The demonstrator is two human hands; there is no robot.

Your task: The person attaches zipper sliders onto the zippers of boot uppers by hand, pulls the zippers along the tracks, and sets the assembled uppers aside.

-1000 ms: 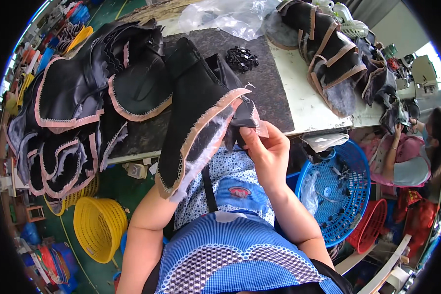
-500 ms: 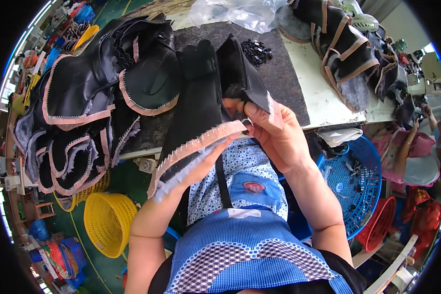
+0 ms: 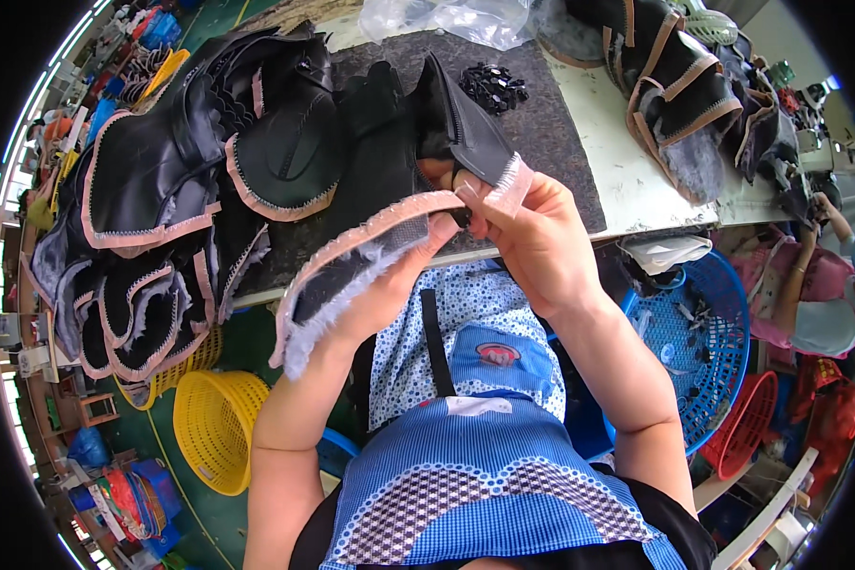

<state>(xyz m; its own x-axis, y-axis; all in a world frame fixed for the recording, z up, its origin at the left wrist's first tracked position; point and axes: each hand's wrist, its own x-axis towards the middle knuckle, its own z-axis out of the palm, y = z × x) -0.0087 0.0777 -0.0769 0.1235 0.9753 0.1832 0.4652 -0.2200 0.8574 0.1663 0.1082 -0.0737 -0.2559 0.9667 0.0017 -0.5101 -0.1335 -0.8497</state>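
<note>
A black leather boot upper point(image 3: 366, 176) with a pink stitched edge band and grey fur lining lies partly on the table, its lower end lifted toward me. A toothed zipper strip runs along its open flap point(image 3: 465, 128). My left hand point(image 3: 389, 290) is under the pink band, mostly hidden by the upper, its fingers closed at the band's end. My right hand point(image 3: 546, 242) pinches the flap's lower corner. Between the fingertips of both hands shows a small black piece point(image 3: 462, 218), possibly a zipper slider; the fingers partly cover it.
Small black parts point(image 3: 493, 88) lie heaped on the dark mat point(image 3: 560, 142). Stacked uppers point(image 3: 147, 180) fill the left; more point(image 3: 684, 104) lie at the right. Below stand a yellow basket point(image 3: 214, 432), a blue basket point(image 3: 731, 347) and a red basket point(image 3: 749, 427). A co-worker point(image 3: 798, 275) sits at right.
The pink band's end and the flap's corner are closer together at my fingertips. The upper's lower end has swung slightly left and shows more fur. Both hands keep their grip.
</note>
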